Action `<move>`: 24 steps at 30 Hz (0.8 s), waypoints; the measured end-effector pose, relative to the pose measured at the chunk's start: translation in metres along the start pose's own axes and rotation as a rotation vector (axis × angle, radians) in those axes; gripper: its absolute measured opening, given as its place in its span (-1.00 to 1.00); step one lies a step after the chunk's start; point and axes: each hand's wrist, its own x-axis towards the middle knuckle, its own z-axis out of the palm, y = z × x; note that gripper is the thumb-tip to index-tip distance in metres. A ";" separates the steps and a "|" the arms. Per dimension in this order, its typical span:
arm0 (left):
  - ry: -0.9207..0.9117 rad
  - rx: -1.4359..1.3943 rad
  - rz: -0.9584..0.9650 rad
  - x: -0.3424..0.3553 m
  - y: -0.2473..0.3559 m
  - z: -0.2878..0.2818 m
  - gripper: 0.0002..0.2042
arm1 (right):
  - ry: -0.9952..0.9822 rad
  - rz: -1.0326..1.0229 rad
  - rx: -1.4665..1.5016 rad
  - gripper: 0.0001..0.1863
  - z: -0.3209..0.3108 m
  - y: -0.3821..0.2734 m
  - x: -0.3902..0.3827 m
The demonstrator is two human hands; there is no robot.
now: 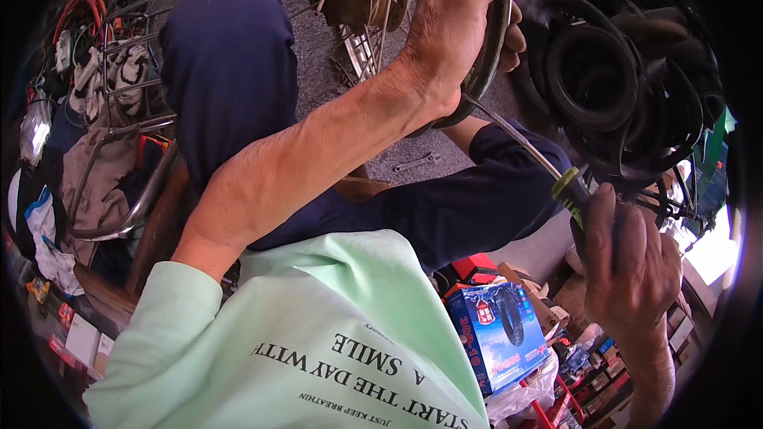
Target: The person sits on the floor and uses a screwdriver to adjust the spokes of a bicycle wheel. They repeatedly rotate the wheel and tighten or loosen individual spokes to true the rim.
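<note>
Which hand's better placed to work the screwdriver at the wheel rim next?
Probably the right hand: it holds the screwdriver, which slants up to the rim gripped by the left hand.

A wrench [417,163] is just parked on the grey floor [318,71], blue tyre box [499,342] is kinda surrounded by clutter [604,373].

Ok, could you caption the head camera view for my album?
Left hand gripping a wheel rim, right hand holding a long-shafted tool pointed toward it.
</note>
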 end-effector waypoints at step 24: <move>0.070 0.073 0.073 0.040 0.076 0.031 -0.61 | 0.541 0.298 0.729 -0.47 -0.019 0.055 0.046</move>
